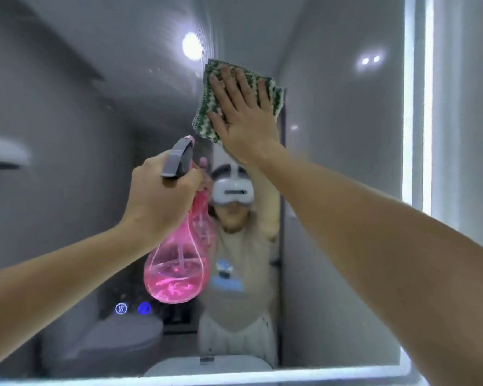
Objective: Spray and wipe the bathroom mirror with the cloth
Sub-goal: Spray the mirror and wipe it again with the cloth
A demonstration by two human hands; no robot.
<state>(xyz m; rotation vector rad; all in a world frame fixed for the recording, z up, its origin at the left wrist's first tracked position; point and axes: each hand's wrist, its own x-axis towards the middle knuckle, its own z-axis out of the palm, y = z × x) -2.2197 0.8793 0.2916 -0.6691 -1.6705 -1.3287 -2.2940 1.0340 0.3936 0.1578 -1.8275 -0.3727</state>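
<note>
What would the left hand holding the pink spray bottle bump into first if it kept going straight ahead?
Probably the mirror glass itself. The left hand grips the spray bottle, nozzle toward the glass, with nothing visible between; depth is unclear.

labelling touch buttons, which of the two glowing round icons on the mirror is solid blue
The right round icon, filled solid blue; the left round icon is only a white outline ring with wavy lines.

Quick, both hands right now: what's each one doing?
Left hand: grips the pink spray bottle by its neck.
Right hand: open, fingers flat, pressing the green cloth against the mirror.
</note>
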